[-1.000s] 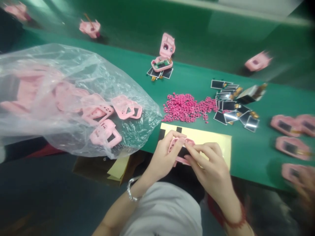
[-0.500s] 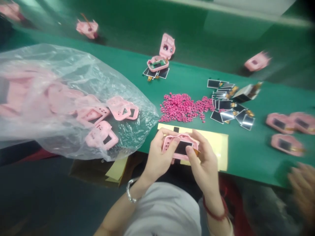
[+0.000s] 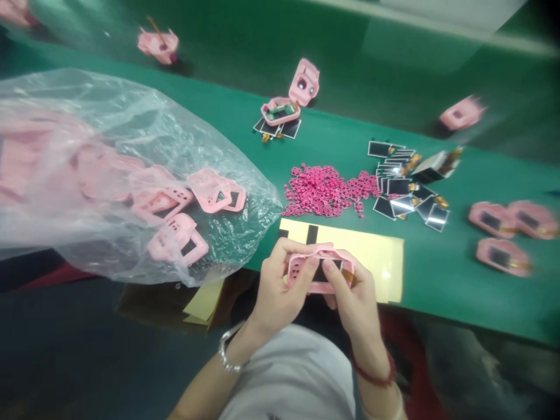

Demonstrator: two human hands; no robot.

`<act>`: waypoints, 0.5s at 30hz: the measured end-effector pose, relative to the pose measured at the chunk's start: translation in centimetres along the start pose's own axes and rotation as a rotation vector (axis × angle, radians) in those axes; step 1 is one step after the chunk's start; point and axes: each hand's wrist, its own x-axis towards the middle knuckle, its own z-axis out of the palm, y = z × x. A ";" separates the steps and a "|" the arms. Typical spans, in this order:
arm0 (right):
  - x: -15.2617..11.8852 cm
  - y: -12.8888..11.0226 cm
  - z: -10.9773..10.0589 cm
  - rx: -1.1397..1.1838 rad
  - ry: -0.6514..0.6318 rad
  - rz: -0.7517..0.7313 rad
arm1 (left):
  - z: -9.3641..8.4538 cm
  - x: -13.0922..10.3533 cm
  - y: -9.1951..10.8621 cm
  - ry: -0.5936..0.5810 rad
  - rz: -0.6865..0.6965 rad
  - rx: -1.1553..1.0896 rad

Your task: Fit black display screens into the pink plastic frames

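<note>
A pink plastic housing [image 3: 321,287] is held in front of me, over the near edge of a yellow sheet [image 3: 385,265]. Inside it lies a small black display screen [image 3: 322,269], with an orange ribbon at its right end. My left hand [image 3: 284,286] grips the housing's left side, thumb on the screen. From the right, my right hand [image 3: 354,291] clasps the other end, its thumb also pressing on the screen. Most of my fingers are hidden behind the housing. Just beyond the sheet is a heap of small magenta button pieces [image 3: 317,189].
A clear plastic bag [image 3: 236,245] of pink housings lies at left. Loose display screens [image 3: 402,205] are piled right of the magenta pieces. Several housings with screens [image 3: 499,255] sit farther right. An opened pink case with a circuit board [image 3: 280,112] rests on screens at the back.
Both thumbs now lie close together on the screen; the right thumb has moved left. The housing is slightly lower. A blurred hand at the far right has gone out of view.
</note>
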 end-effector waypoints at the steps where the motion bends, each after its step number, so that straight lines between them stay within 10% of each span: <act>1: 0.2 0.0 -0.2 -0.035 0.010 -0.030 | -0.1 0.0 0.0 -0.017 -0.008 -0.020; 5: 2.5 -0.1 -2.5 -0.251 0.062 -0.153 | -1.1 0.4 -0.8 0.063 -0.122 -0.097; 10: 8.3 0.4 -5.6 -0.939 0.604 -0.347 | -2.0 0.9 -2.0 0.070 -0.264 -0.245; 15: 10.0 1.0 -6.1 -1.039 0.443 -0.461 | -1.6 1.3 -2.3 0.000 -0.377 -0.279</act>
